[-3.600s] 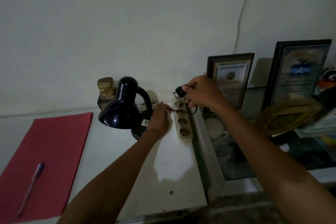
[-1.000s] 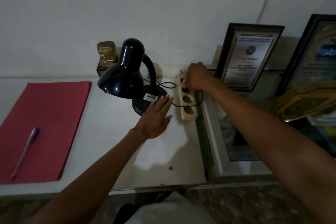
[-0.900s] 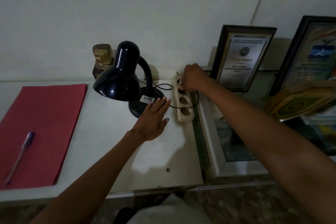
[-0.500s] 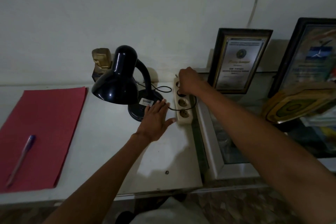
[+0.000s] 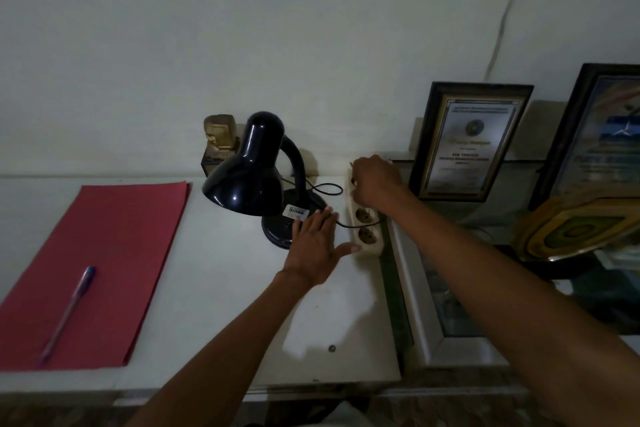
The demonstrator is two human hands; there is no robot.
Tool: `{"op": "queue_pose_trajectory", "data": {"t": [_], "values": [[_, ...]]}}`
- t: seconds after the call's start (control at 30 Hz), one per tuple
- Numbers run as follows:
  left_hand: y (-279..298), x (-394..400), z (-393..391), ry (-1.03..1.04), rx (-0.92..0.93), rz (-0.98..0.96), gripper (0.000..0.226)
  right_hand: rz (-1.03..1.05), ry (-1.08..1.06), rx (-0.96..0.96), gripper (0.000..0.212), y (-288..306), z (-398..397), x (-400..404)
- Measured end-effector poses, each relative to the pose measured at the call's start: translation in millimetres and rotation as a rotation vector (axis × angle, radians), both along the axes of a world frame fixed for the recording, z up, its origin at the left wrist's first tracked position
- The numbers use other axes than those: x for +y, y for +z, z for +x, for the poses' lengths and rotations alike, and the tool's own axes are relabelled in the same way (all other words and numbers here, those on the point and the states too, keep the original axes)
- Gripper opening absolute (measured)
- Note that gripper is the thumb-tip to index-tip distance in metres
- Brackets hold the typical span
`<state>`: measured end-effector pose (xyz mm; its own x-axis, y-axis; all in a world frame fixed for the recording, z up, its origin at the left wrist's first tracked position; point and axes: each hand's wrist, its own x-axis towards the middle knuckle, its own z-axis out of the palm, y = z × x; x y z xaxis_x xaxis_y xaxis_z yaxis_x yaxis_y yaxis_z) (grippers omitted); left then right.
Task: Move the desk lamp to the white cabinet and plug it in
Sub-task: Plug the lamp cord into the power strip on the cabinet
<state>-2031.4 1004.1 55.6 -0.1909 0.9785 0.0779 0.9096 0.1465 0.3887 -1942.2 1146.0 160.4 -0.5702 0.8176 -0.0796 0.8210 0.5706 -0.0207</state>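
Note:
The black desk lamp (image 5: pixel 254 172) stands unlit on the white cabinet top (image 5: pixel 221 288), shade facing left and down. Its thin black cord (image 5: pixel 325 189) loops from the base toward a cream power strip (image 5: pixel 367 236) at the cabinet's right edge. My right hand (image 5: pixel 375 180) is closed over the far end of the strip, and the plug is hidden under it. My left hand (image 5: pixel 317 246) lies flat with fingers spread, fingertips on the lamp base and the cord, thumb against the strip's near end. Two sockets at the near end of the strip show bare.
A red folder (image 5: pixel 100 263) with a pen (image 5: pixel 67 312) on it lies at the left. A small gold bust (image 5: pixel 220 137) stands behind the lamp. Framed certificates (image 5: pixel 471 142) and a gold plaque (image 5: pixel 581 225) crowd a glass-topped case to the right.
My right hand came down from holding the plug in the air onto the far end of the strip and stays there. My left hand shifted slightly toward the strip.

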Motion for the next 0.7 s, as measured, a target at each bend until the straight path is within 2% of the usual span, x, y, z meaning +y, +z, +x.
{"op": "queue_pose_trajectory", "data": {"t": [0.17, 0.23, 0.3, 0.37, 0.43, 0.53, 0.6, 0.7], "values": [[4, -2, 1, -0.006, -0.042, 0.015, 0.089, 0.058, 0.065, 0.226, 0.029, 1, 3, -33], [4, -12, -5, -0.037, -0.101, 0.092, 0.082, -0.027, 0.115, 0.355, 0.019, -1, 2, -51], [1, -31, -13, 0.006, -0.156, 0.189, 0.07, -0.171, 0.189, 0.374, 0.015, -8, 1, -68], [-7, -51, -25, 0.122, -0.137, 0.238, 0.066, -0.282, 0.248, 0.352, 0.029, -19, -2, -82], [-14, -66, -36, 0.225, -0.14, 0.182, 0.072, -0.317, 0.288, 0.298, 0.05, -31, -6, -92], [-15, -70, -47, 0.245, -0.174, 0.113, 0.076, -0.259, 0.372, 0.125, 0.073, -46, -12, -103], [-11, -68, -49, 0.248, -0.215, 0.102, 0.076, -0.185, 0.388, 0.037, 0.081, -54, -15, -107], [-8, -69, -51, 0.254, -0.262, 0.089, 0.075, -0.141, 0.359, 0.028, 0.082, -62, -18, -110]]}}
